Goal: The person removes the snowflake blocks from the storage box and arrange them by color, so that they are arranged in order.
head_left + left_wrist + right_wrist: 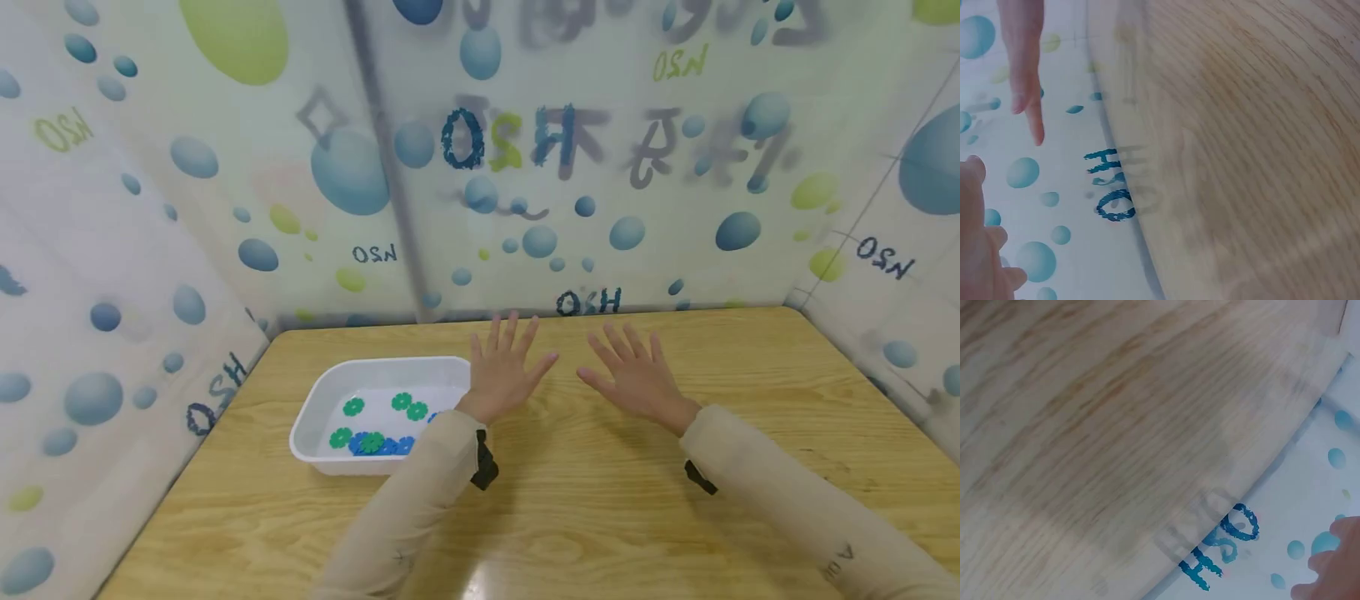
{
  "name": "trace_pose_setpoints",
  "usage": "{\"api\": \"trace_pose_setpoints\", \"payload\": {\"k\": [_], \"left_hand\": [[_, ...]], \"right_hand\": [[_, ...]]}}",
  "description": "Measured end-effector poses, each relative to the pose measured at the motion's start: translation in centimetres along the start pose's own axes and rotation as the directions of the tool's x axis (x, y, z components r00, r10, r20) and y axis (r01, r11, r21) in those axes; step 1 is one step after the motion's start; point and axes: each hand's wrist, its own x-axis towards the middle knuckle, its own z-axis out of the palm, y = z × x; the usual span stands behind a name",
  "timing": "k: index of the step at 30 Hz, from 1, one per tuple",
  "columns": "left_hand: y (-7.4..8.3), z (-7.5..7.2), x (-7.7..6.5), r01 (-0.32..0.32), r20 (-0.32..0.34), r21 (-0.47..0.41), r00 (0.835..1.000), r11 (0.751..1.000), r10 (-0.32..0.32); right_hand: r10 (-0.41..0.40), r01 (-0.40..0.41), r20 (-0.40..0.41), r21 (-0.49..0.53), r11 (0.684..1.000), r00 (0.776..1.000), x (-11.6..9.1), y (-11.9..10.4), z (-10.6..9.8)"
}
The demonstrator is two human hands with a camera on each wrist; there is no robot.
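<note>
Both hands are held out over the wooden table, palms down with fingers spread. My left hand (501, 375) holds nothing and hovers just right of a white plastic tray (307, 417). The left forearm hides that tray's right end. Inside lie several green flower-shaped discs (353, 407) and, toward the near side, several blue ones (387, 447), partly overlapped by green. To the right, my right hand (636, 377) is likewise free of any object, its thumb pointing toward the left one. The left wrist view shows fingers of both hands (979, 231) along its left edge.
The wooden table (585, 517) runs back to a whitish curtain (480, 242) printed with blue and green bubbles and mirrored lettering. Similar sheets stand along the left (135, 333) and right (900, 275) sides. Dark bands (483, 462) sit at the wrists.
</note>
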Motion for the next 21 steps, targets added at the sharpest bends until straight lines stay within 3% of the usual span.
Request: {"api": "trace_pose_setpoints", "payload": {"k": [11,21], "left_hand": [[-1.6,-2.4,-0.9,0.001,0.02,-0.077,1.0,0.997,0.0],[-6.2,-5.6,-2.3,-0.027,-0.072,-0.154,0.997,0.988,0.016]], "right_hand": [[-0.057,0.057,-0.009,0.087,0.995,0.998,-0.3,-1.0,-0.6],[-0.149,0.138,0.026,0.243,0.96,0.989,0.2,-3.1,-1.8]]}}
